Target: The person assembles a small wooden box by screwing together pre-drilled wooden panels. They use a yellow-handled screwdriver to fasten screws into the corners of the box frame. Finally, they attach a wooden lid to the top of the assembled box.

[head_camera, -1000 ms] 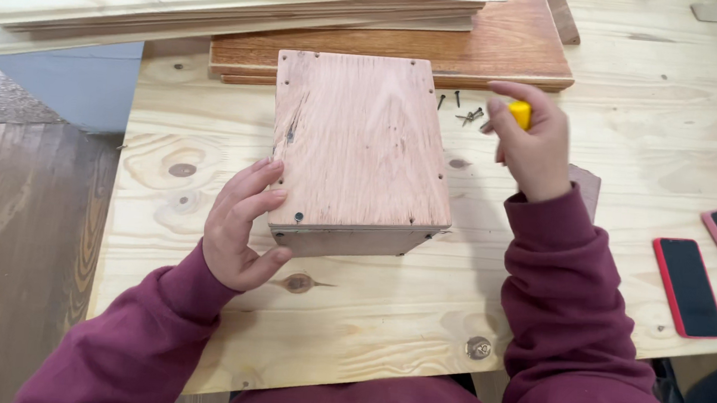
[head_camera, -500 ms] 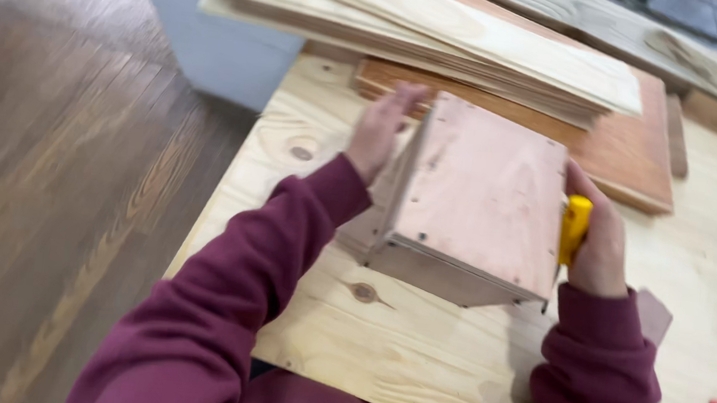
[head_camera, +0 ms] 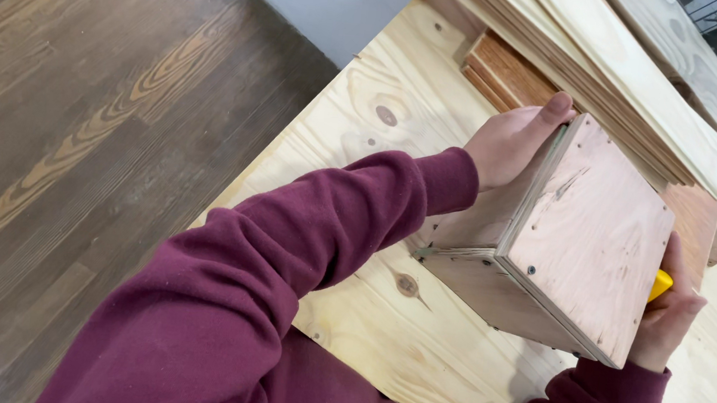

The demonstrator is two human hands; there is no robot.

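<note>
Wooden box sat right of centre in the frame, tipped up on one lower edge against the pale pine surface, its broad square panel turned toward the camera. Its depth ran from lower left to upper right; nail heads dotted the panel's border.

The box lay between the two hands. Left hand was at the box's upper-left side, fingers laid flat along the side panel, fingertip showing above the top corner. It pressed on the wood rather than wrapping it. Right hand was at the lower-right edge, mostly hidden behind the panel, curled closed around a yellow tool; what kind of tool could not be told. That hand touched the box edge as well. Both hands were equally near, one each side.

A stack of boards lay beyond the box at upper right. Dark plank floor filled the left.
</note>
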